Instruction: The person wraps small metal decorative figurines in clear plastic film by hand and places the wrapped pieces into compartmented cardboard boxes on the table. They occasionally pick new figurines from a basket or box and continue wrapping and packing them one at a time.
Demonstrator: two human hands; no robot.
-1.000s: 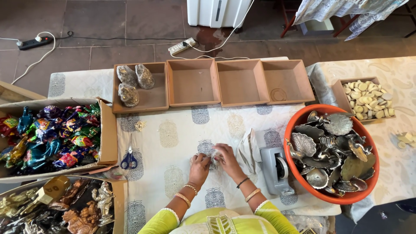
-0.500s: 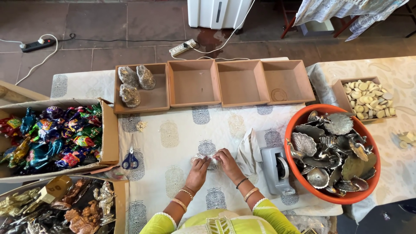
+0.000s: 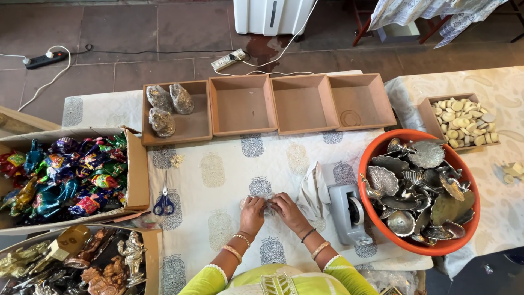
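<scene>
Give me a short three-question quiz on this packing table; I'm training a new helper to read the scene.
1. True or false: the scissors lie on the cloth, apart from both hands.
2. How many wrapped items sit in the leftmost wooden tray?
3. Which stands right of the tape dispenser? A) orange tub of silver metal pieces B) box of colourful wrapped figures C) power strip

Key: 1 true. 2 three. 3 A. The left hand and right hand meet on a small wrapped item.

Blue scissors (image 3: 164, 203), a grey tape dispenser (image 3: 349, 214), four brown trays (image 3: 304, 104)
</scene>
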